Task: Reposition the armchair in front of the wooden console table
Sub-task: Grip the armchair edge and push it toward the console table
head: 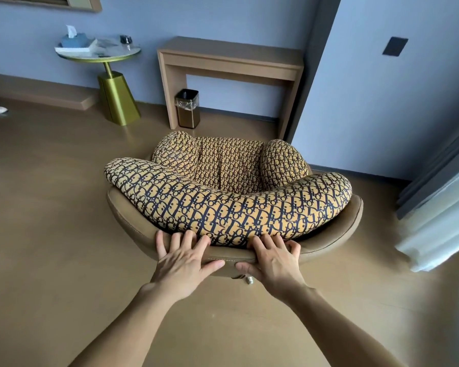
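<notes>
The armchair (233, 197) has a tan leather shell and yellow cushions with a dark pattern. I see it from behind, its seat facing the wooden console table (231, 62) that stands against the blue wall a short way beyond. My left hand (183, 258) and my right hand (273, 258) both grip the top rim of the chair's back, fingers over the rim against the cushion and thumbs on the outside. The chair's base is hidden except for a small metal part below my right hand.
A small metal waste bin (187, 108) stands under the console's left side. A round side table (101, 53) on a gold pedestal holds a tissue box, left of the console. A wall corner (310, 75) adjoins the console's right end. Curtains (440, 207) hang at right.
</notes>
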Action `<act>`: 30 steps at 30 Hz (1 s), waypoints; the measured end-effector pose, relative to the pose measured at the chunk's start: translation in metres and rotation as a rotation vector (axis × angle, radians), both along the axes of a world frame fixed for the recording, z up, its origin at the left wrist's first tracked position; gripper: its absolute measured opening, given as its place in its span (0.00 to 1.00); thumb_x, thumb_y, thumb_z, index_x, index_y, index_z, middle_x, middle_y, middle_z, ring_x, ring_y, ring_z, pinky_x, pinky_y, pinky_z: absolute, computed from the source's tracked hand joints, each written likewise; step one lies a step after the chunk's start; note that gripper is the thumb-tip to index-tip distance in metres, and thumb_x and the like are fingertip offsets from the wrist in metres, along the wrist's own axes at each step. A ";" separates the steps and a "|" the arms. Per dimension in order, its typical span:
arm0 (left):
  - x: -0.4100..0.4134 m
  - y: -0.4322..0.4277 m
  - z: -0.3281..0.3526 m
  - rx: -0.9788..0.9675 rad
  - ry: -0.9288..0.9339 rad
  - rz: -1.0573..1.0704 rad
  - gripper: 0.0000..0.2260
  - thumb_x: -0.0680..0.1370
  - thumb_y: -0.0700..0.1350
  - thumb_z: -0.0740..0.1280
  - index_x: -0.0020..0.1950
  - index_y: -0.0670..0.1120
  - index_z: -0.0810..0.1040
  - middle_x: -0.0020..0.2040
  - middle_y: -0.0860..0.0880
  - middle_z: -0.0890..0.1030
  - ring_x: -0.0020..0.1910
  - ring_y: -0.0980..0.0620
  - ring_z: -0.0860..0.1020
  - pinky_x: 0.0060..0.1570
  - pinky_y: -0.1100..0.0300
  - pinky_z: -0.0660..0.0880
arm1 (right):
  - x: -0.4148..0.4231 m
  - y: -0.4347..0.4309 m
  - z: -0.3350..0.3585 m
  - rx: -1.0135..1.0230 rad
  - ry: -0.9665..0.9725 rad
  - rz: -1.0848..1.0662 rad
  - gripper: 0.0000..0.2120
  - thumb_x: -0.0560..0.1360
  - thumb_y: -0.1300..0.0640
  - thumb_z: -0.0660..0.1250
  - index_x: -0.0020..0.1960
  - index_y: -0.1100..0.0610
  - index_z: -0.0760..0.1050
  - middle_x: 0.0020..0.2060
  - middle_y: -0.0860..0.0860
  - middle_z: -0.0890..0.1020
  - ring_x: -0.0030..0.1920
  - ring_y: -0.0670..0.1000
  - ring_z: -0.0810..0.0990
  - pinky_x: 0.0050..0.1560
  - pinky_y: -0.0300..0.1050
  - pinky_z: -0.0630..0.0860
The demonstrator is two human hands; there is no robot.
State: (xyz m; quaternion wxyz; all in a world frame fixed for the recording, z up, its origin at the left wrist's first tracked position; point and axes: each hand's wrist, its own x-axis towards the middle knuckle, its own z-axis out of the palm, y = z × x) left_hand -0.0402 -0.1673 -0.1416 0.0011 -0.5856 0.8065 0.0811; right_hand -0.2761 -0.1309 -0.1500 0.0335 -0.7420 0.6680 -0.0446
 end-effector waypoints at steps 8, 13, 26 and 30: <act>-0.012 -0.072 -0.008 -0.063 -0.004 -0.005 0.36 0.71 0.77 0.38 0.64 0.60 0.69 0.60 0.53 0.71 0.64 0.46 0.70 0.74 0.33 0.49 | -0.013 -0.075 -0.004 -0.022 -0.008 0.002 0.34 0.73 0.22 0.47 0.63 0.47 0.67 0.52 0.44 0.73 0.57 0.53 0.70 0.59 0.60 0.63; -0.020 -0.125 -0.009 -0.066 0.003 -0.009 0.36 0.71 0.77 0.37 0.64 0.60 0.69 0.60 0.54 0.71 0.64 0.46 0.70 0.74 0.33 0.49 | -0.023 -0.128 -0.005 -0.025 0.005 0.007 0.34 0.73 0.21 0.46 0.64 0.46 0.66 0.53 0.44 0.73 0.57 0.52 0.70 0.59 0.59 0.64; -0.032 -0.261 -0.007 -0.037 -0.015 -0.033 0.37 0.70 0.77 0.35 0.65 0.60 0.66 0.62 0.53 0.70 0.65 0.46 0.69 0.74 0.33 0.49 | -0.036 -0.260 -0.009 -0.037 -0.027 -0.012 0.36 0.72 0.20 0.44 0.62 0.45 0.67 0.51 0.43 0.73 0.55 0.51 0.70 0.58 0.59 0.62; -0.038 -0.299 -0.007 -0.029 -0.011 -0.039 0.38 0.69 0.78 0.36 0.66 0.59 0.67 0.63 0.52 0.70 0.65 0.45 0.68 0.74 0.33 0.49 | -0.041 -0.298 -0.009 -0.041 -0.032 -0.015 0.36 0.72 0.20 0.45 0.62 0.45 0.68 0.51 0.43 0.74 0.56 0.51 0.70 0.58 0.58 0.62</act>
